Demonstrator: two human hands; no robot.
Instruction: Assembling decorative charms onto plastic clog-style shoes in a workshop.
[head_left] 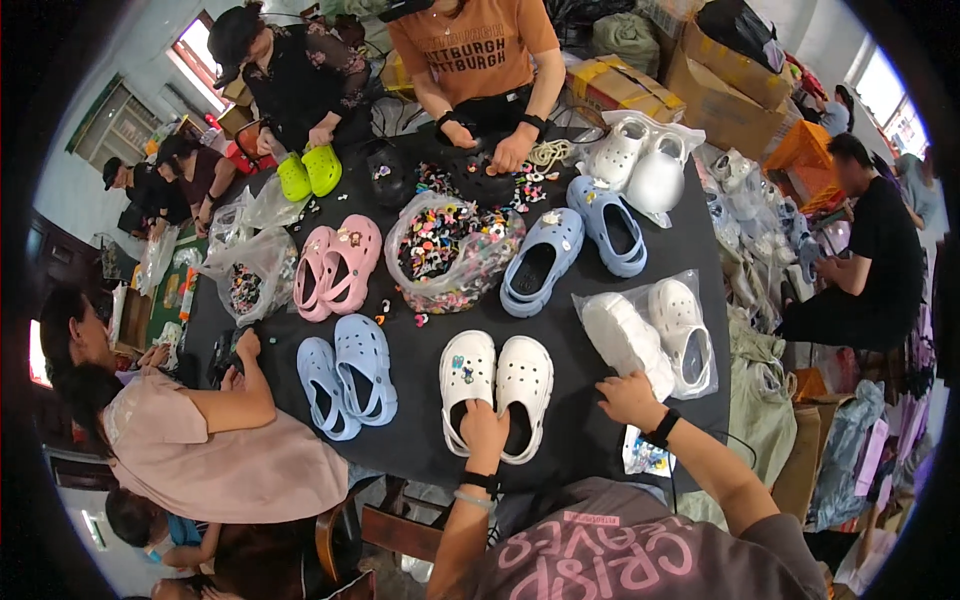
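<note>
A pair of white clogs (524, 378) stands before me on the black-covered table (430, 410), its left shoe carrying small charms. My left hand (483, 432) reaches into the heel openings and grips the left clog, its fingertips hidden inside. Beyond the pair's right side, my right hand (632, 398) lies palm down with fingers apart, against the near end of bagged white clogs (680, 335). Under that wrist is a small packet of colourful charms (648, 455). A large clear bag of charms (450, 250) sits behind the white pair.
Blue clogs (365, 370), pink clogs (350, 265) and another blue pair (545, 260) stand around. Across the table, one person holds green clogs (320, 170); another handles a black clog (480, 178). A person in pink (210, 440) leans in at left. Cartons (720, 90) and sacks crowd the right.
</note>
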